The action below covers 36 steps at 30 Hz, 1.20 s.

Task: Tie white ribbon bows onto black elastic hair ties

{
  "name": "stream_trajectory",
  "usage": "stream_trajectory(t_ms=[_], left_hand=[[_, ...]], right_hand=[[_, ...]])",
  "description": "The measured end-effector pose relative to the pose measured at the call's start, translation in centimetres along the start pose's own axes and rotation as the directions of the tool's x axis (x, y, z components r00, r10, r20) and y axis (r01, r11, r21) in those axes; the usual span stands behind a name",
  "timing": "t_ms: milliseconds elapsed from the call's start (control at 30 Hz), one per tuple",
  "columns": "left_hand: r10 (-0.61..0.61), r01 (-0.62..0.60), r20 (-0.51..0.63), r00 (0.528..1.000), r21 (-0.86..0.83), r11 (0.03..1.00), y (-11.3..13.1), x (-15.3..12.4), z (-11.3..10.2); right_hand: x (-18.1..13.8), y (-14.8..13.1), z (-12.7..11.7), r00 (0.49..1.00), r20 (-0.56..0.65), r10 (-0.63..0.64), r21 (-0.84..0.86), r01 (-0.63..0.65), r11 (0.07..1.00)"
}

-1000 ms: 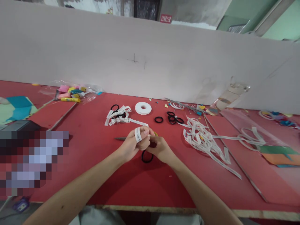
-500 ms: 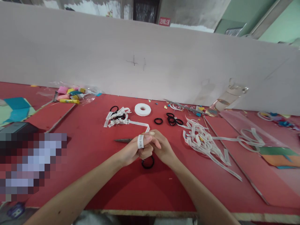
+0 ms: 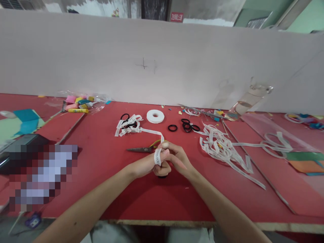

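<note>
A white printed ribbon [image 3: 157,157] loops around the thumb side of my left hand [image 3: 149,166], whose fingers are curled closed. My right hand [image 3: 178,156] presses against it from the right, with its fingertips pinched on the ribbon near the left thumb. From the hands the ribbon runs up and left to a small heap of ribbon pieces [image 3: 129,125] with black hair ties. Just under my left fist a black hair tie [image 3: 162,176] shows, mostly hidden. Scissors [image 3: 139,149] with yellow handles lie behind the hands, partly covered.
Beyond the hands are a white ribbon roll [image 3: 155,116], a single black hair tie [image 3: 172,128], several more hair ties [image 3: 187,127] and a tangled ribbon pile [image 3: 217,145]. A tilted clear bottle [image 3: 249,99] stands back right. A bag of colourful items [image 3: 79,103] lies back left.
My right hand has shifted a little against the left, its fingers more extended. The hair tie below is now mostly covered, and the scissors' handles show more. The view has shifted slightly.
</note>
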<state>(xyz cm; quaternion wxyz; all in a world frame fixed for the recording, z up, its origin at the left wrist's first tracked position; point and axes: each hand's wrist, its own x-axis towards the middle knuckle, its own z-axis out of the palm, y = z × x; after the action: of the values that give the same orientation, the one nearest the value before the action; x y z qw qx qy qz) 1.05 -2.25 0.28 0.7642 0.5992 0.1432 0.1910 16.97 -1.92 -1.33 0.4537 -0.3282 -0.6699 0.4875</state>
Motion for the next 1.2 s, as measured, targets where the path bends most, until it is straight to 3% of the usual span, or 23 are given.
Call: stream_trajectory(t_ms=[200,400,600,733,833,1000,1200], left_hand=[[0.013,-0.01,-0.008,1.0,0.237,0.972,0.9,-0.3,0.0],[-0.011,0.03,-0.043,0.999,0.48,0.877,1.3,-0.4,0.4],[0.251,-0.126,-0.036,0.967,0.791,0.599,0.3,-0.2,0.6],[0.344,-0.151,0.02,0.939,0.922,0.358,0.1,-0.3,0.9],[0.342,-0.141,0.06,0.938,0.965,0.219,0.1,-0.3,0.9],[0.242,-0.147,0.13,0.961,0.988,0.055,0.0,-0.5,0.7],[0.178,-0.19,0.199,0.964,0.98,-0.064,0.0,-0.5,0.6]], right_hand=[[-0.5,0.3,0.0,0.998,-0.067,-0.003,-0.099,-0.003,0.995],[-0.5,0.3,-1.1,0.957,-0.2,-0.208,-0.371,0.123,0.921],[-0.5,0.5,-1.6,0.927,-0.104,-0.36,-0.437,0.282,0.854],[-0.6,0.6,-1.3,0.926,-0.111,-0.361,-0.442,0.279,0.852],[-0.5,0.6,-1.2,0.908,-0.093,-0.408,-0.455,0.326,0.829],[-0.3,1.2,-1.5,0.869,-0.056,-0.491,-0.512,0.397,0.762],[-0.1,1.7,-1.8,0.882,-0.086,-0.463,-0.523,0.356,0.775]])
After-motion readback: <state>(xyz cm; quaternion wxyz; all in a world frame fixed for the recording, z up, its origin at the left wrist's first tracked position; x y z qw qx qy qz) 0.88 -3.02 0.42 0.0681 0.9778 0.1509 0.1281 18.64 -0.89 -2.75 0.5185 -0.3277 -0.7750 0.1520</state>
